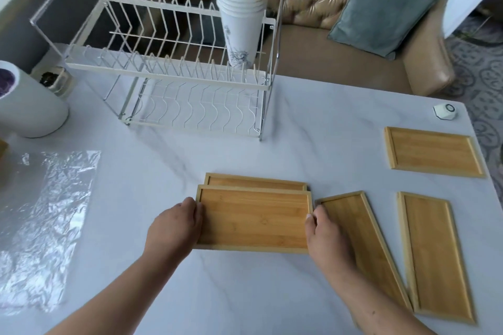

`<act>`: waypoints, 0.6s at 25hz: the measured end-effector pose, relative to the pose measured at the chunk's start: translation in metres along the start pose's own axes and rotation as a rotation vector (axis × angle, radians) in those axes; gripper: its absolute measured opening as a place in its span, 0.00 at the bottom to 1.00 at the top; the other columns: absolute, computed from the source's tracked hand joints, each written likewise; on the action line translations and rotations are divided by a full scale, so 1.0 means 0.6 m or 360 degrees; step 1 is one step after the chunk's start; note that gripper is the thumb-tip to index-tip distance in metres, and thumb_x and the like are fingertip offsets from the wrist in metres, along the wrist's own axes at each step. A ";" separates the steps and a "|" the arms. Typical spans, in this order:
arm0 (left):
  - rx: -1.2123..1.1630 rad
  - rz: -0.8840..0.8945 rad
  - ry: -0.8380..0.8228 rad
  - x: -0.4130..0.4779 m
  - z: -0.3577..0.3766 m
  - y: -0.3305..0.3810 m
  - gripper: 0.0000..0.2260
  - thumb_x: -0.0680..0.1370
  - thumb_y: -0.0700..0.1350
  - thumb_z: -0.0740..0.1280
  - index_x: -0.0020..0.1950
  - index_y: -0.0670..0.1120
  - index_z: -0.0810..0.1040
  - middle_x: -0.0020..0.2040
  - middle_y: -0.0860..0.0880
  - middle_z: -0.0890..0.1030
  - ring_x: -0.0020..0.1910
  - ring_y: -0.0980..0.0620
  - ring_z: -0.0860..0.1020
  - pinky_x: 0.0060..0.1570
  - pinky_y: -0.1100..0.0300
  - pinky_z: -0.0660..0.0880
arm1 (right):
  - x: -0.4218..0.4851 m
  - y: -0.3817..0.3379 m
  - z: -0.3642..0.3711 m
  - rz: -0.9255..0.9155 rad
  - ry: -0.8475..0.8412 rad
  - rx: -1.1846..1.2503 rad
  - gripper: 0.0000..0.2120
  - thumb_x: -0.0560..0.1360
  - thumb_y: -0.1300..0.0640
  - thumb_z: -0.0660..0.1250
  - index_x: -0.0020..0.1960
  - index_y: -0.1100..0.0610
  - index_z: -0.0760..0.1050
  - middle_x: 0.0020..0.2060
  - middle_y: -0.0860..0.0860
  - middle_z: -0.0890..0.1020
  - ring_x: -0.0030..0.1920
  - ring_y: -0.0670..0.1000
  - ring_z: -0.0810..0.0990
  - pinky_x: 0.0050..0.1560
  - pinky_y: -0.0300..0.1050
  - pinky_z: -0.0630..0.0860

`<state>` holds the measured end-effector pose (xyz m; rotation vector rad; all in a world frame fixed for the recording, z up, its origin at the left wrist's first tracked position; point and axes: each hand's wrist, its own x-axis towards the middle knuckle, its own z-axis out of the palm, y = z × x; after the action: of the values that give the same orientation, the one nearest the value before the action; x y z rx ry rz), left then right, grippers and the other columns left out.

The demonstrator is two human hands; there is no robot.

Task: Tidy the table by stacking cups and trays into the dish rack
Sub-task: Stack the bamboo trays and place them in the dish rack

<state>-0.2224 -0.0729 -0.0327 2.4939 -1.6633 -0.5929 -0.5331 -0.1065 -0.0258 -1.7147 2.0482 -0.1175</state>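
A bamboo tray lies at the table's middle, held at its short ends by my left hand and my right hand. It partly covers a second tray just behind it. Three more trays lie to the right: a slanted one under my right wrist, one near the right edge, and one farther back. A white two-tier wire dish rack stands at the back. A stack of white paper cups sits upright at the right end of its upper tier.
A white cylinder container stands at the far left. A crinkled clear plastic sheet lies on the left of the marble table. A small white hexagonal device sits near the right back corner. A tan sofa with a blue cushion is behind.
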 end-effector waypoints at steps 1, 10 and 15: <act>0.0005 0.0008 0.0002 0.004 0.004 0.004 0.19 0.85 0.58 0.52 0.38 0.50 0.63 0.31 0.52 0.74 0.30 0.53 0.72 0.27 0.55 0.64 | 0.004 0.003 0.003 0.0005 0.0021 0.0017 0.11 0.84 0.51 0.59 0.44 0.55 0.65 0.34 0.57 0.79 0.35 0.63 0.79 0.33 0.53 0.76; 0.0056 -0.0011 0.0032 0.070 0.023 0.018 0.18 0.84 0.58 0.51 0.38 0.51 0.64 0.32 0.52 0.74 0.31 0.48 0.73 0.30 0.53 0.66 | 0.066 -0.005 0.033 0.0017 0.0107 0.0138 0.12 0.83 0.53 0.60 0.43 0.54 0.63 0.38 0.58 0.80 0.37 0.63 0.80 0.33 0.49 0.72; 0.0081 -0.0018 -0.0017 0.084 0.038 0.021 0.18 0.85 0.57 0.52 0.38 0.50 0.63 0.32 0.51 0.74 0.31 0.48 0.73 0.29 0.54 0.65 | 0.071 0.005 0.042 0.0035 0.0058 0.0156 0.13 0.83 0.54 0.60 0.42 0.55 0.62 0.33 0.49 0.72 0.33 0.56 0.71 0.32 0.45 0.63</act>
<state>-0.2247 -0.1205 -0.0639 2.5414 -1.6899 -0.5736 -0.5309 -0.1408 -0.0616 -1.6415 2.0516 -0.2398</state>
